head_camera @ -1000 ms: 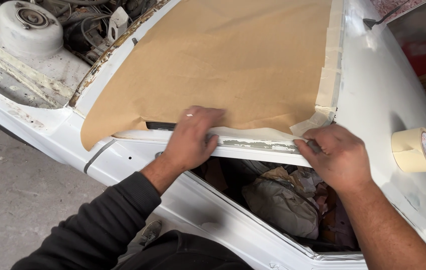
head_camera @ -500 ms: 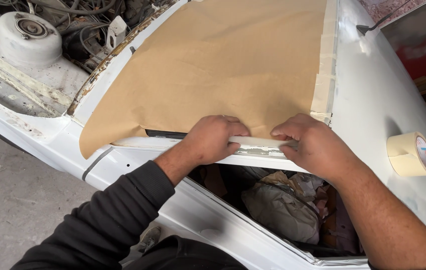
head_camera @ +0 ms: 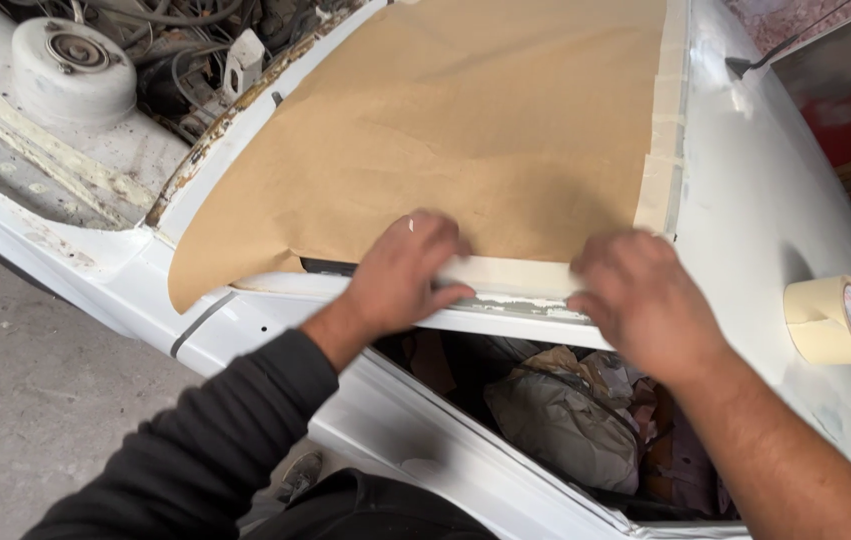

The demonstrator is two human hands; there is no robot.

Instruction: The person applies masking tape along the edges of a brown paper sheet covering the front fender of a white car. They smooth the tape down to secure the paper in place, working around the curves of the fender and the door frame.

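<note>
A sheet of brown masking paper (head_camera: pixel 465 130) covers the windscreen area of a white car body (head_camera: pixel 775 200). Pale masking tape (head_camera: pixel 515 273) runs along the paper's lower edge and up its right side. My left hand (head_camera: pixel 407 272) lies flat on the lower edge, fingers pressing the tape onto the white pillar. My right hand (head_camera: pixel 640 300) presses the same strip further right, near the paper's lower right corner, and looks blurred. Neither hand grips anything.
A roll of masking tape (head_camera: pixel 830 320) rests on the car roof at the right. The open engine bay (head_camera: pixel 125 70) with a round housing and hoses lies at the upper left. Bundled cloth and clutter (head_camera: pixel 565 420) fill the car's interior below the hands. Concrete floor (head_camera: pixel 25 400) lies at the left.
The loose lower edge of the paper has been folded down and taped. Both hands have slid along the strip, the left staying at the middle, the right moving outward to the right.
</note>
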